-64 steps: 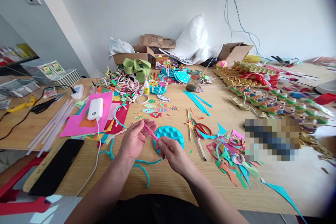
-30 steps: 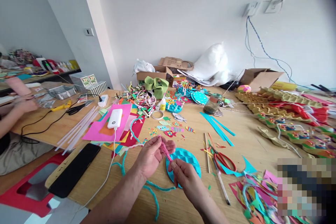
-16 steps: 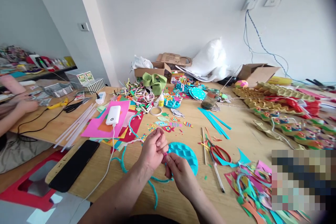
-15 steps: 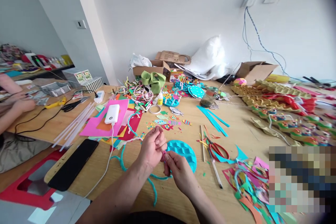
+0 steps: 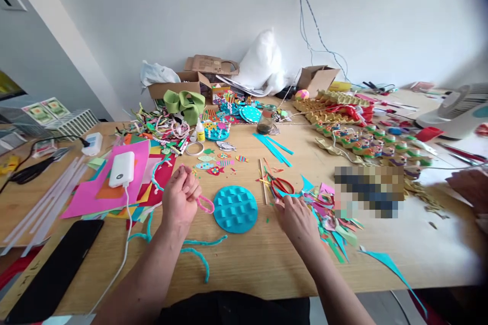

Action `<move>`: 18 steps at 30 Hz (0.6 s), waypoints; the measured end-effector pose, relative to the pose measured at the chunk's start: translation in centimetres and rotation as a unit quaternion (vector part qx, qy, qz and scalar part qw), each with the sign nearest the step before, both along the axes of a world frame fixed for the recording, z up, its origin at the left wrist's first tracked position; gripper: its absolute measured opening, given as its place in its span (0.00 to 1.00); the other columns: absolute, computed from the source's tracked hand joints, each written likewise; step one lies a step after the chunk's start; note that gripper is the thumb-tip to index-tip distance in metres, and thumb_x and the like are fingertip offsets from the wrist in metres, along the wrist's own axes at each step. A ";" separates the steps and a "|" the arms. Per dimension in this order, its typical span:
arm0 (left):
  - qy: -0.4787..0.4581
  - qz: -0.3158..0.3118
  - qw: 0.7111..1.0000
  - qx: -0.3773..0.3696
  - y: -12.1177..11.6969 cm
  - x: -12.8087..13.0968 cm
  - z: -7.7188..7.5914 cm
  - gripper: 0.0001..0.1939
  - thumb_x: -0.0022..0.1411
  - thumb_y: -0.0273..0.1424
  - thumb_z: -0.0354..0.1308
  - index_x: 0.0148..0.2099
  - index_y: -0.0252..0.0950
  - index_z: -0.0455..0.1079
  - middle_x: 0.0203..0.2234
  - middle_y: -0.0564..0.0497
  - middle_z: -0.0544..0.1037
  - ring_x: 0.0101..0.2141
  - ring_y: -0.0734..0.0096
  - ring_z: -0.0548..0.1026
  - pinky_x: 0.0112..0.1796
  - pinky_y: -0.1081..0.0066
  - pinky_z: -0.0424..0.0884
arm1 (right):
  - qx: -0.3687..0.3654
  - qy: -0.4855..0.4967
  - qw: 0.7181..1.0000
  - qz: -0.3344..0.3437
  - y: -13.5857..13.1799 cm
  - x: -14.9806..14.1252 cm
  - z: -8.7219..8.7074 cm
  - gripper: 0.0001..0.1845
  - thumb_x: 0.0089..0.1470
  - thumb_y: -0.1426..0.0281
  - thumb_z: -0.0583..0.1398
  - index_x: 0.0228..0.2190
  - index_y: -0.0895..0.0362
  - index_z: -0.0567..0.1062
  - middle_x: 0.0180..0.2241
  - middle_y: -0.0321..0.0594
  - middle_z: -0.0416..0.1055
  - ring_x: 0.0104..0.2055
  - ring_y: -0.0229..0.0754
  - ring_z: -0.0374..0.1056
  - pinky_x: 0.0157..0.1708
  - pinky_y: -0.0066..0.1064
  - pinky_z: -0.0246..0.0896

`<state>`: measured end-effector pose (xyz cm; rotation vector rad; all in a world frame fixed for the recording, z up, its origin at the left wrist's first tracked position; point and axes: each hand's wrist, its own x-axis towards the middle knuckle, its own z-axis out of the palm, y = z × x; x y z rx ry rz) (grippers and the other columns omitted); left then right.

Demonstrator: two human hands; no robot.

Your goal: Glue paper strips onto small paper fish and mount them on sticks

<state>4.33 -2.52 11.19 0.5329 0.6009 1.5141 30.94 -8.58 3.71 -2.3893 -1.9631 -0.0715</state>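
Observation:
My left hand (image 5: pixel 181 195) is closed, and a pink pipe cleaner (image 5: pixel 206 205) bent into a loop sticks out from its fingers. A blue round disc (image 5: pixel 235 209) with rows of raised folded tabs lies on the table between my hands. My right hand (image 5: pixel 297 217) is palm down just below the red-handled scissors (image 5: pixel 281 186), its fingers slightly apart and their tips partly hidden. A thin wooden stick (image 5: pixel 263 181) lies left of those fingers. Turquoise pipe cleaners (image 5: pixel 202 256) lie by my left forearm. Several patterned paper fish (image 5: pixel 216 170) lie beyond the disc.
Paper scraps (image 5: pixel 335 228) are heaped beside my right hand. Coloured sheets and a white power bank (image 5: pixel 122 168) lie left, near a black phone (image 5: pixel 55 269). Egg cartons (image 5: pixel 343 134), a glass jar (image 5: pixel 267 121) and cardboard boxes stand farther back. Another person's hand (image 5: pixel 468 188) shows at right.
My hands were together at the pink pipe cleaner and have come apart. The right hand has moved right toward the scissors; the left keeps the loop. The view has turned right.

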 end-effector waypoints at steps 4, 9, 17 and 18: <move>0.006 0.003 1.000 -0.006 0.1 0.4 0.1 0.09 0.62 0.28 0.53 0.29 0.32 0.67 0.10 0.62 0.52 0.11 0.85 0.45 0.12 0.81 0.45 | -0.026 -0.019 0.999 -0.006 -0.1 -0.1 -1.1 0.12 0.60 0.66 0.51 0.37 0.59 0.72 0.36 0.48 0.71 0.40 0.47 0.69 0.36 0.32 0.56; 0.011 0.006 1.000 -0.013 0.2 0.5 0.0 0.09 0.62 0.27 0.52 0.29 0.31 0.67 0.10 0.62 0.52 0.11 0.85 0.45 0.12 0.81 0.44 | 0.001 -0.012 1.000 -0.021 2.2 0.8 0.4 0.12 0.59 0.70 0.50 0.37 0.60 0.72 0.37 0.49 0.71 0.41 0.47 0.69 0.36 0.31 0.56; 0.009 -0.004 1.000 -0.018 -0.2 -0.1 -0.2 0.07 0.61 0.29 0.54 0.30 0.32 0.67 0.10 0.62 0.52 0.11 0.85 0.46 0.12 0.82 0.45 | -0.101 0.006 0.995 -0.017 7.9 3.4 0.6 0.11 0.53 0.78 0.53 0.32 0.62 0.76 0.34 0.51 0.74 0.39 0.45 0.71 0.35 0.29 0.58; 0.008 -0.002 1.000 -0.019 -0.2 -0.2 -0.3 0.07 0.61 0.28 0.54 0.30 0.32 0.66 0.10 0.62 0.52 0.11 0.85 0.46 0.12 0.82 0.45 | -0.100 0.008 0.995 -0.014 8.0 3.4 0.3 0.11 0.53 0.78 0.54 0.33 0.62 0.76 0.35 0.51 0.74 0.40 0.45 0.71 0.35 0.29 0.58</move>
